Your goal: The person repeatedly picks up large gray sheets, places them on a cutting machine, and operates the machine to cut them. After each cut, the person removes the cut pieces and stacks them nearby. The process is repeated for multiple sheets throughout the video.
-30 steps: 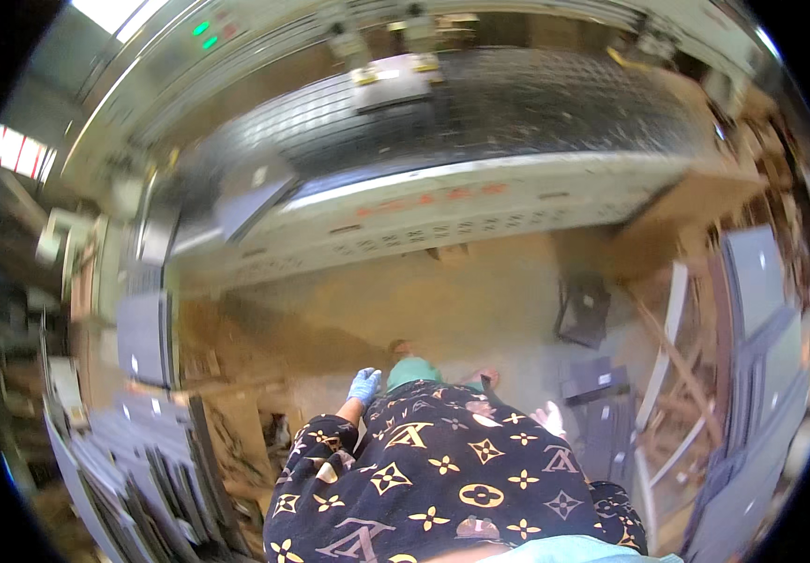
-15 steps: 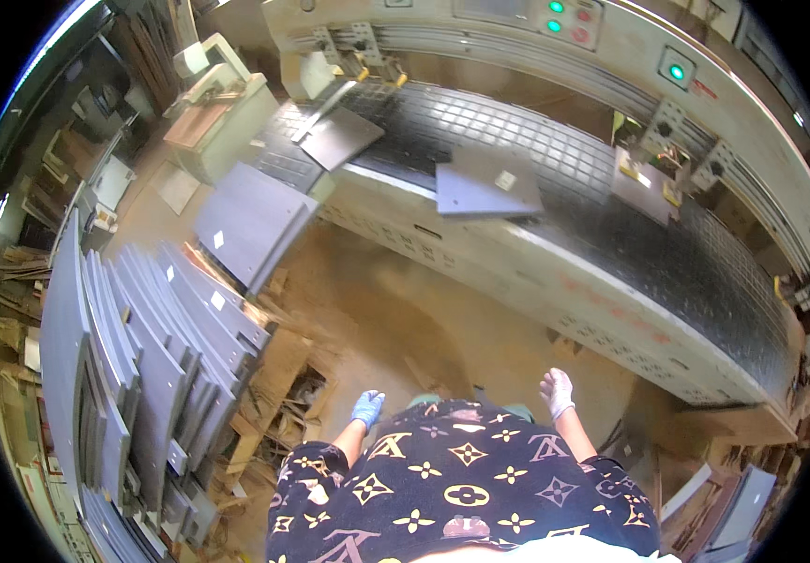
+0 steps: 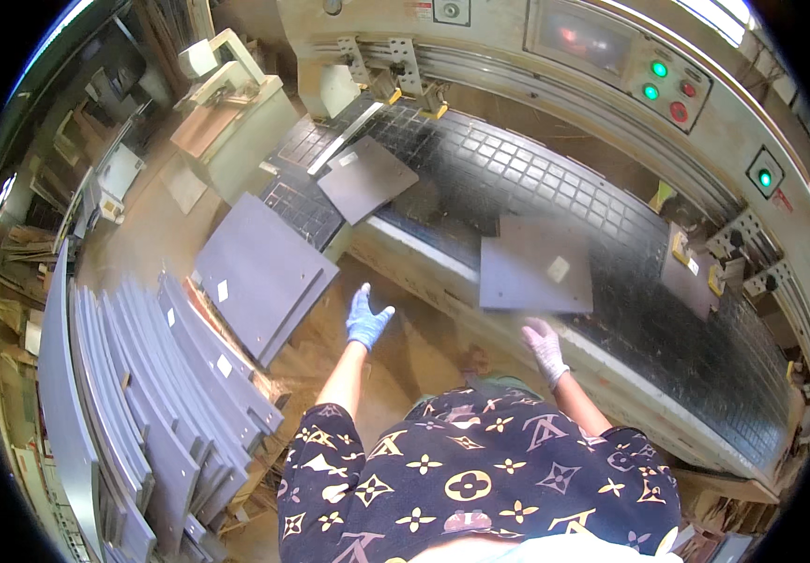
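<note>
A long machine bed (image 3: 611, 272) runs from twelve to four o'clock. A grey panel (image 3: 534, 265) lies on it at one o'clock. The right hand (image 3: 544, 343), gloved white, spreads empty just below it. The left hand (image 3: 365, 317), gloved blue, spreads empty near the stacked boards (image 3: 259, 272) at ten o'clock.

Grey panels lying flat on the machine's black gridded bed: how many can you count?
2. One grey panel lies at the bed's left end near the guide rail; another grey panel lies mid-bed, just beyond the right hand. More may be hidden at the bed's far right.
</note>
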A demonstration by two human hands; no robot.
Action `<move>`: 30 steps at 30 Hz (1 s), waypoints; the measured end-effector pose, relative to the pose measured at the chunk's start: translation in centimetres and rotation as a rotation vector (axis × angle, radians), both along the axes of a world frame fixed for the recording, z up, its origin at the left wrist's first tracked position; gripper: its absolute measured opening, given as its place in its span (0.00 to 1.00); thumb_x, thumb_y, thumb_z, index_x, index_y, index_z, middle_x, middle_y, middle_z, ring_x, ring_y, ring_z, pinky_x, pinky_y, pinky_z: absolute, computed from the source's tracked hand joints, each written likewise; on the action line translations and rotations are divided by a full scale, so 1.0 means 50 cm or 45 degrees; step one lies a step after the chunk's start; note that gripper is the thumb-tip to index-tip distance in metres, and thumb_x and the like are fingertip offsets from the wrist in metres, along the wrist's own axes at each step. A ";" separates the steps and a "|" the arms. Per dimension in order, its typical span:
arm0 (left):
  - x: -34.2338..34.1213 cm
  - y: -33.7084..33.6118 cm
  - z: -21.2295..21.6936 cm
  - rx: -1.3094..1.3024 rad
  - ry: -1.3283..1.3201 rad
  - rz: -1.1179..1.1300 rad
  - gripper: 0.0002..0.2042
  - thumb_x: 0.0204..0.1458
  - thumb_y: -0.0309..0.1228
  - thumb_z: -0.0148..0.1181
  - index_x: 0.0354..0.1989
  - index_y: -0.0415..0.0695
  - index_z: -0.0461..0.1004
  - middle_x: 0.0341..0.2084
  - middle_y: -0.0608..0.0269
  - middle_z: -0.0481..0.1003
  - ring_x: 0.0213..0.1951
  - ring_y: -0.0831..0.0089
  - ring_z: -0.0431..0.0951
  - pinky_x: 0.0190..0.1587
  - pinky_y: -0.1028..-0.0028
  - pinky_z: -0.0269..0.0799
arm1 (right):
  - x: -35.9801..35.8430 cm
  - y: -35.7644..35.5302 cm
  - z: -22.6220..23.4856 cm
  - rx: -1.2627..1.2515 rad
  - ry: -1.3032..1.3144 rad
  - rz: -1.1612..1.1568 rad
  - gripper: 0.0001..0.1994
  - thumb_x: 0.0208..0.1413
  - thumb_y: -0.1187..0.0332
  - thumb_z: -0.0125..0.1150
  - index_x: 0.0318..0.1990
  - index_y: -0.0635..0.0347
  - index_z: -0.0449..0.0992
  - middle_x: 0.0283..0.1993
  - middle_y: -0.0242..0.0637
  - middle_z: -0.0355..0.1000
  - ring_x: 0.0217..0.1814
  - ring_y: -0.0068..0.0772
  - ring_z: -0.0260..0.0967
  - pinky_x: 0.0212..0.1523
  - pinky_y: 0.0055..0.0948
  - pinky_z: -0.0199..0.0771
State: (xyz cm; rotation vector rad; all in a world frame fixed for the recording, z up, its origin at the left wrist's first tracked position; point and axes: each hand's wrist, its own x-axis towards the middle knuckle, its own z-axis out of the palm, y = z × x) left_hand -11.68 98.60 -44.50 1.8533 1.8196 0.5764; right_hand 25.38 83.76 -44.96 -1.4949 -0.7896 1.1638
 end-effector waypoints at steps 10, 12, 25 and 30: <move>-0.037 0.459 0.059 -0.122 0.453 -0.007 0.49 0.31 0.50 0.70 0.64 0.54 0.49 0.65 0.45 0.41 0.64 0.49 0.48 0.63 0.60 0.51 | -0.036 0.275 0.075 0.063 -0.642 0.266 0.13 0.52 0.67 0.54 0.45 0.61 0.72 0.41 0.40 0.73 0.45 0.34 0.70 0.49 0.30 0.68; -0.050 0.529 0.064 -0.147 0.538 -0.081 0.50 0.31 0.52 0.69 0.64 0.54 0.49 0.65 0.46 0.39 0.64 0.47 0.46 0.63 0.59 0.50 | -0.053 0.378 0.095 0.148 -0.952 0.315 0.16 0.51 0.62 0.51 0.46 0.58 0.72 0.44 0.46 0.71 0.48 0.45 0.68 0.51 0.36 0.67; -0.175 0.674 -0.026 -0.044 0.720 -0.550 0.54 0.21 0.63 0.65 0.63 0.54 0.55 0.64 0.39 0.37 0.62 0.32 0.37 0.63 0.45 0.31 | -0.176 1.122 0.105 0.532 -1.847 0.865 0.28 0.37 0.46 0.63 0.45 0.54 0.73 0.43 0.40 0.67 0.51 0.40 0.62 0.50 0.46 0.58; 0.028 0.735 0.015 -0.173 0.624 -0.274 0.50 0.29 0.62 0.62 0.64 0.57 0.50 0.64 0.40 0.36 0.62 0.30 0.36 0.62 0.43 0.30 | 0.060 1.099 0.042 0.067 -2.001 -0.312 0.18 0.46 0.60 0.57 0.45 0.55 0.73 0.50 0.46 0.67 0.54 0.48 0.62 0.53 0.43 0.61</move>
